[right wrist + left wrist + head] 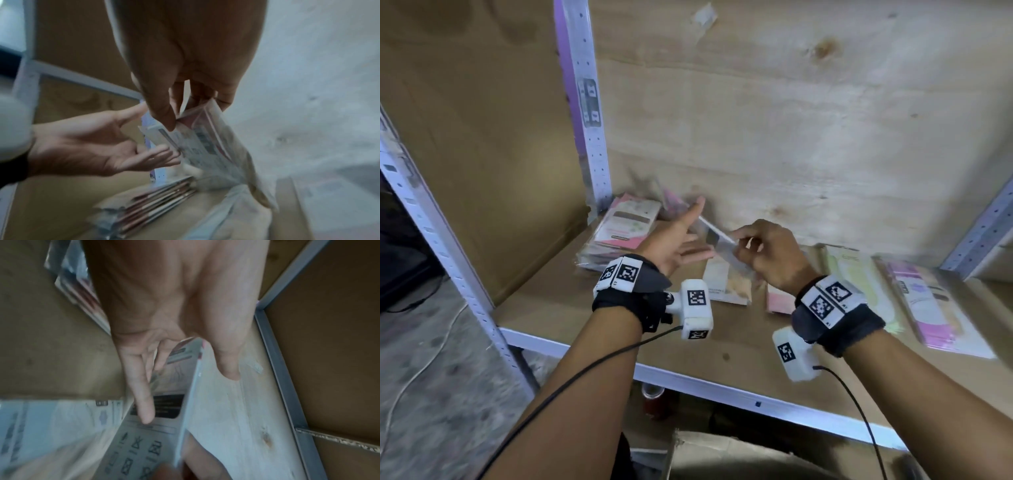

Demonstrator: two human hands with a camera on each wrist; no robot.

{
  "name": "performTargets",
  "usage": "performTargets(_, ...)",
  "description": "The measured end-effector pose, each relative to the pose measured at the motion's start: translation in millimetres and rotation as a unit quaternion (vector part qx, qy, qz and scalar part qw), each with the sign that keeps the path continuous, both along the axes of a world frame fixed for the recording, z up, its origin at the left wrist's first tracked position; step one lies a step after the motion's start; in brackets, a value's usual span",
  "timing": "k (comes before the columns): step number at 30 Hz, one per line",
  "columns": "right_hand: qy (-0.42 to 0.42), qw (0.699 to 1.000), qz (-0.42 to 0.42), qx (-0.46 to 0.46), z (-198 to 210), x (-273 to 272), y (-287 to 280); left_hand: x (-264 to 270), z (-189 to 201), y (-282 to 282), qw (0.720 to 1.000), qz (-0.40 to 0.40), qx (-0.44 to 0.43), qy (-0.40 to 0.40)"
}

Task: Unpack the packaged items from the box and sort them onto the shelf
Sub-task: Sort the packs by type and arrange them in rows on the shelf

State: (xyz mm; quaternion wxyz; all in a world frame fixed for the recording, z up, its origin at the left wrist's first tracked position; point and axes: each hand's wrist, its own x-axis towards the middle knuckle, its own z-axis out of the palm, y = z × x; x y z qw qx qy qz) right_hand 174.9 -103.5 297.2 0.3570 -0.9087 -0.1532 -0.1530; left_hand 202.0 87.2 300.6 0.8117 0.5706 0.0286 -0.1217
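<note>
A flat packaged item in a clear sleeve [717,240] is held on edge above the shelf [571,308]. My right hand [741,240] pinches its right end between thumb and fingers; the right wrist view shows the thumb pressed on the package [205,146]. My left hand [688,236] is spread, thumb up, with straight fingertips touching the package's left side. In the left wrist view the index finger lies on its printed back [164,434]. A stack of similar pink and white packages [619,233] lies at the shelf's back left corner.
More flat packages lie along the shelf: a beige one [729,284], a pink one [779,298], a yellow-green one [859,284], a pink-purple one [935,308]. A perforated metal upright [589,120] stands behind the stack. An open cardboard box [722,452] sits below the shelf's front rail [722,387].
</note>
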Motion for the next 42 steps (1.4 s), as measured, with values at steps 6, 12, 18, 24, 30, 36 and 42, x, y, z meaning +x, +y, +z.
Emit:
performTargets(6, -0.035, 0.991, 0.024, -0.129, 1.9, -20.0, -28.2, 1.5, -11.1, -32.7, 0.996, 0.061, -0.058, 0.036)
performTargets(12, 0.022, 0.999, -0.036, -0.006, -6.3, -27.4, -76.8, 8.5, -26.5, -51.0, 0.998, 0.061, -0.031, 0.014)
performTargets(18, 0.106, 0.975, -0.089, 0.175, -26.9, -26.8, -117.8, 12.5, -33.7, -70.1, 1.0, -0.019, -0.006, -0.009)
performTargets(24, 0.254, 0.904, 0.003, 0.343, -52.2, -37.9, -136.3, 13.8, -43.6, -92.8, 0.997, -0.067, 0.04, -0.016)
performTargets(30, 0.255, 0.904, 0.006, 0.342, -52.4, -41.5, -154.8, 28.0, -44.0, -96.4, 0.998, -0.03, 0.042, -0.02)
performTargets(36, 0.266, 0.911, 0.021, 0.313, -54.8, -53.4, -168.1, 35.7, -47.8, -83.3, 0.993, 0.001, 0.119, -0.014)
performTargets(42, 0.278, 0.916, 0.025, 0.288, -55.8, -62.2, -175.6, 33.8, -49.0, -76.2, 0.986, 0.031, 0.15, -0.06)
